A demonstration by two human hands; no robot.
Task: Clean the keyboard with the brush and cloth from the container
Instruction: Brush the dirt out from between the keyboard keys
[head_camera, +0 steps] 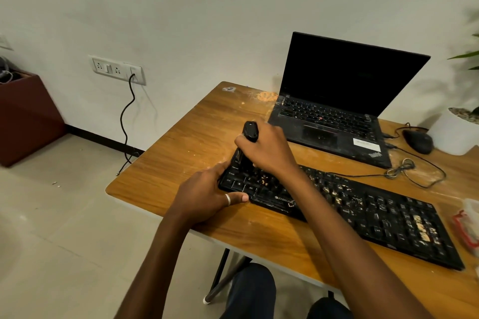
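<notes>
Right hand (267,147) fisted round brush (251,131), working keyboard (375,215) left end. Left hand (207,194) grips its left corner. Crumbs (422,228) remain middle/right; cloth wipe likely pending.

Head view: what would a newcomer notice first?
The long black keyboard, littered with pale crumbs, lies across the front of the wooden table. At its left end the right hand grips a black brush nearly upright on the keys, while the left hand holds the near-left corner. Behind it stands an open black laptop with a dark screen.
</notes>
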